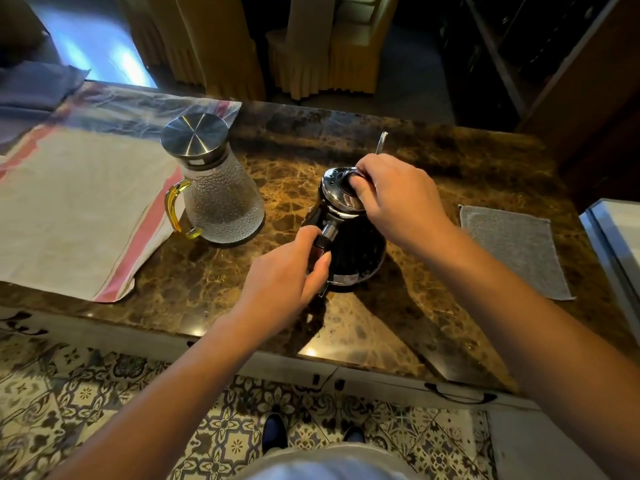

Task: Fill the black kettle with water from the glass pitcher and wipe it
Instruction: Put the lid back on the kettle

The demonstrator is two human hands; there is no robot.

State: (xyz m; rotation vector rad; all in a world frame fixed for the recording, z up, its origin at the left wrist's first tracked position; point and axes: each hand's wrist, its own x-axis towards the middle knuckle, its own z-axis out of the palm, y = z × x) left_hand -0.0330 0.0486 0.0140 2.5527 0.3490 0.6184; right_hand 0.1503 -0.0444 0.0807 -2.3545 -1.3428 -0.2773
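I see the black kettle standing on the marble counter, my left hand wrapped round its handle and my right hand pinching the shiny lid. Left of that grip stands the glass pitcher; right of it lies a grey cloth.

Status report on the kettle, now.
Left hand grips the kettle handle; right hand pinches its lid. Pitcher capped, untouched. Grey cloth lies flat. Nothing in the way.

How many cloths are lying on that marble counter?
2. A large white cloth with pink stripes covers the counter's left side, under the glass pitcher's edge. A small grey cloth lies flat at the right.
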